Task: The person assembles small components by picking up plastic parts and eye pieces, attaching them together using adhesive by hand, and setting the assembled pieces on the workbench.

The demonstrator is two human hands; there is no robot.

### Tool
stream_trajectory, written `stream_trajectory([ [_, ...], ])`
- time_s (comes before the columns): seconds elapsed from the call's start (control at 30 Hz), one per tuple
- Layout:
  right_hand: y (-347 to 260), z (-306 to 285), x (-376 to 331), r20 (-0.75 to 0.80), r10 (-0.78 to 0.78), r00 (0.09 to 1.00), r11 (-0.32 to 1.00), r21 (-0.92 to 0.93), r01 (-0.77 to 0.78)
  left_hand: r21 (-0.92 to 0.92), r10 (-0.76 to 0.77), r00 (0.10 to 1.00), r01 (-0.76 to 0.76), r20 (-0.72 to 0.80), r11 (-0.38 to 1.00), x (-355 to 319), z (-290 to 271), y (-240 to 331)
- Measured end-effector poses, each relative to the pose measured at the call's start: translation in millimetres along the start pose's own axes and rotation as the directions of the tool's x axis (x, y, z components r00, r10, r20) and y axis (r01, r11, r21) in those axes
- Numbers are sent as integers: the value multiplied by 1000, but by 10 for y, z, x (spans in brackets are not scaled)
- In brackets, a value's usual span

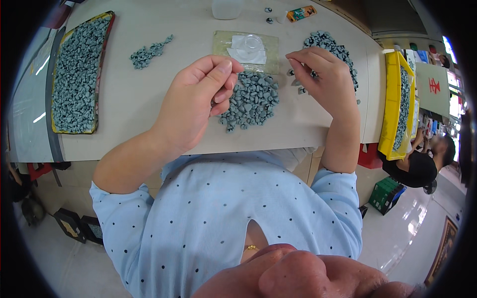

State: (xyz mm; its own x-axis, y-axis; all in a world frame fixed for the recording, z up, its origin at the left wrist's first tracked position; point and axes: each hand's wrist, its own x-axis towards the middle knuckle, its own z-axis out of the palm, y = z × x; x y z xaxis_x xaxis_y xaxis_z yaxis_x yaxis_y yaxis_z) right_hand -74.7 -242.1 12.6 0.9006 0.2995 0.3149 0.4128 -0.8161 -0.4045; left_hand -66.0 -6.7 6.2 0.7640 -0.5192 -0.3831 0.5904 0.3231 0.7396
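My left hand [202, 89] is closed, thumb pressed on the curled forefinger, above the left edge of the middle pile of small grey-green pieces [252, 99]. Whatever its fingers hold is too small or hidden to name. To the right, my right hand [323, 74] pinches thumb and fingertips together in front of another pile of grey-green pieces with dark parts [325, 39]. I cannot make out anything between those fingertips. Beyond the middle pile lies a yellowish mat [221, 47], bearing white paper [256, 57] and a small clear round dish [252, 43].
A shallow tray of grey-green pieces [77, 74] stands at the far left, with a small loose heap [149, 53] beside it. At the back are a translucent tub [227, 9] and an orange packet [301, 13]. A yellow bin [391, 99] and another person [422, 159] are at right.
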Motion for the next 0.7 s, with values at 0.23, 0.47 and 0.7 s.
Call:
stream_trajectory([
  [0.23, -11, -11, -5, 13, -7, 1000, 1000, -24, 8, 58, 18, 999, -20, 27, 998, -1, -6, -11],
  [0.47, -22, -4, -2, 35, -10, 999, 1000, -12, 11, 50, 6, 999, -9, 49, 999, -6, -11, -17],
  [0.7, -15, 0, -6, 58, -14, 998, 1000, -24, 16, 34, -14, 998, 12, 57, 999, -15, -2, -22],
])
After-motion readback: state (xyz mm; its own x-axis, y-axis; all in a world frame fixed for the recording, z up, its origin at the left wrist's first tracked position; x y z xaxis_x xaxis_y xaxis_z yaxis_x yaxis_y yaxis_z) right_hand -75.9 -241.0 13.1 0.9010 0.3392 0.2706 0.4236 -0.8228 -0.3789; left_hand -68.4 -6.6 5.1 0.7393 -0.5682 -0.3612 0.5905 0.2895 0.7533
